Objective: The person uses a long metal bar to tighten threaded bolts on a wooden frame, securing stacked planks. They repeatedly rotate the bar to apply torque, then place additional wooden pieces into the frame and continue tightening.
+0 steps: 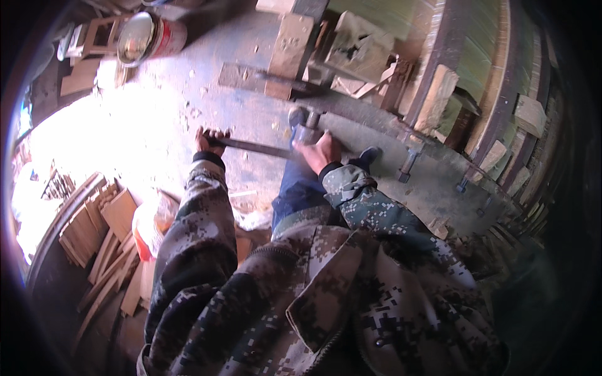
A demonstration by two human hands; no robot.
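Pale floor point(254, 119) flanked the straight, dark, flat bar point(260, 148); left fingers point(216, 134) gripped it; right fingers point(327, 139) showed an unclear hold.

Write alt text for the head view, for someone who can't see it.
A left hand in a camouflage sleeve grips a long dark bar; the right hand is near its other end, by a metal part. Wooden boards are at lower left, wood blocks at upper right, a bucket at upper left.

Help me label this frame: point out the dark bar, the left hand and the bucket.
Dark bar point(258, 148), head view: middle of its bare length.
Left hand point(211, 140), head view: middle of the hand.
Bucket point(172, 37), head view: its outer side wall.
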